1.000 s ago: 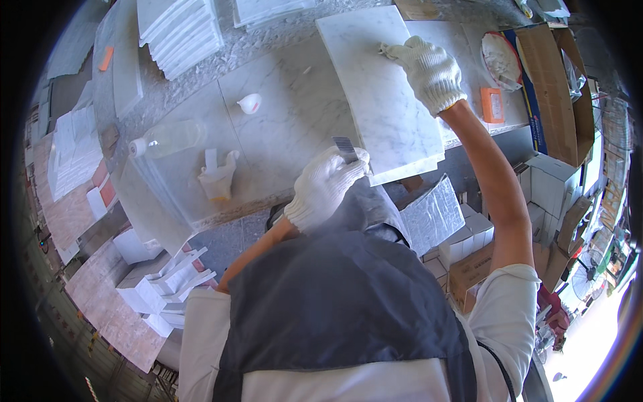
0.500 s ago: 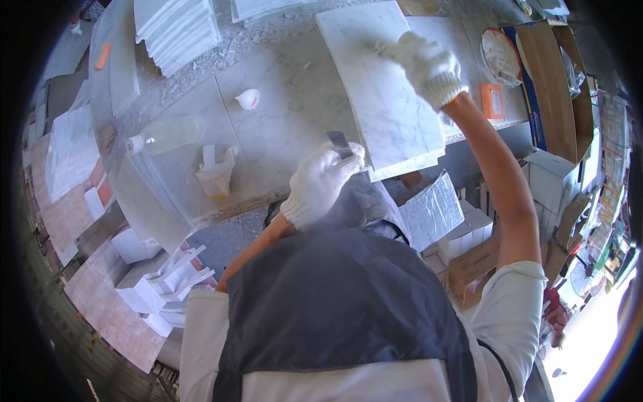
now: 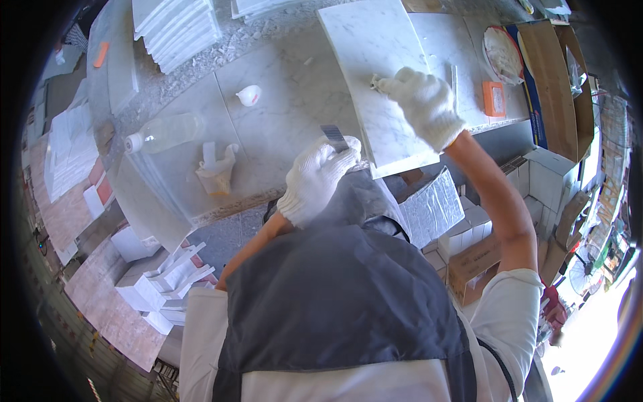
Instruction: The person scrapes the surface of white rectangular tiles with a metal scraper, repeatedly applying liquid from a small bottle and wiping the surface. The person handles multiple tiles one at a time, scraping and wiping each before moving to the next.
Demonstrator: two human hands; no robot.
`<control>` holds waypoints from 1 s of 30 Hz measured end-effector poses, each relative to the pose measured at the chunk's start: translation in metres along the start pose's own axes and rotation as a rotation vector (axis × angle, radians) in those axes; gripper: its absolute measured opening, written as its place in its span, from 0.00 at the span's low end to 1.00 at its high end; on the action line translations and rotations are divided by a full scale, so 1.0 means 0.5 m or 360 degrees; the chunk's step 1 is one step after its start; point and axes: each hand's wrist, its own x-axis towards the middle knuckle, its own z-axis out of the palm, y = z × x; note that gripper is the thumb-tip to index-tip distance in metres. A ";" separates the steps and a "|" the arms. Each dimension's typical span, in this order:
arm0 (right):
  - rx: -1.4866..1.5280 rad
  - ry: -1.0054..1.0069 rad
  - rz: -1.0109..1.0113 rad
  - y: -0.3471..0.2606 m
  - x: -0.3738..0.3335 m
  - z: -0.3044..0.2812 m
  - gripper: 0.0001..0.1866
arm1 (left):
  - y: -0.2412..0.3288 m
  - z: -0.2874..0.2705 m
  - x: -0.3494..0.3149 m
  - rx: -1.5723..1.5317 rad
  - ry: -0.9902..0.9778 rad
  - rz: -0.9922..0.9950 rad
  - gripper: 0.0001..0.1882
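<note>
My left hand point(image 3: 320, 175), in a white knit glove, is closed around a thin grey scraper blade point(image 3: 334, 137) that sticks up past its fingers. It is at the bench's front edge, left of a white, grey-veined marble tile point(image 3: 375, 40). Over that tile is my right hand point(image 3: 423, 107), also gloved. Its fingers are drawn together, and a small greyish bit point(image 3: 377, 82) shows at the tips; I cannot tell whether it is a scrap of cloth or dirty glove. A small white pot-like thing point(image 3: 248, 96) stands on the bench to the left.
Left on the bench lie a clear bottle point(image 3: 167, 132) and a crumpled glove-like piece point(image 3: 216, 171). Stacked white tiles point(image 3: 177, 33) are at the back. Toward the right are an orange box point(image 3: 493, 99), a round white container point(image 3: 502, 55) and an open carton point(image 3: 552, 87).
My right hand has come down the tile toward me. The tile's lower edges look more even, and a narrow strip shows to its right. My left hand has barely shifted.
</note>
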 end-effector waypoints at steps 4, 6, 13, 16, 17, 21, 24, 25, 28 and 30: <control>0.0068 0.0373 0.0145 -0.004 -0.010 -0.003 0.15 | 0.003 0.001 0.001 -0.0037 -0.0007 0.0033 0.10; -0.0037 0.0262 -0.0041 -0.003 -0.012 -0.003 0.15 | 0.002 0.001 0.000 -0.0061 0.0005 0.0035 0.10; -0.0036 0.0296 0.0036 0.000 -0.011 0.010 0.14 | -0.003 0.009 -0.003 0.0026 -0.0054 0.0031 0.10; 0.0021 0.0196 -0.0084 0.006 -0.045 0.025 0.15 | -0.004 0.014 -0.003 -0.0054 -0.0078 0.0024 0.11; 0.0059 0.0186 -0.0011 0.023 -0.054 0.026 0.16 | -0.003 0.015 -0.003 -0.0100 -0.0081 0.0011 0.11; 0.0459 0.0596 0.0123 0.143 -0.058 0.030 0.19 | 0.002 0.014 -0.008 -0.0028 -0.0033 -0.0036 0.12; 0.0330 0.0698 0.0389 0.197 -0.071 0.070 0.20 | 0.001 0.016 -0.008 0.0063 -0.0029 -0.0092 0.13; 0.0313 0.0756 0.0331 0.204 -0.069 0.088 0.21 | 0.000 0.019 -0.006 0.0081 -0.0050 -0.0086 0.14; 0.0280 0.0659 0.0469 0.211 -0.080 0.113 0.21 | -0.008 0.030 -0.002 -0.0025 -0.0127 -0.0074 0.15; 0.0220 0.0602 0.0674 0.207 -0.086 0.114 0.21 | -0.012 0.037 0.003 0.0000 -0.0175 -0.0067 0.15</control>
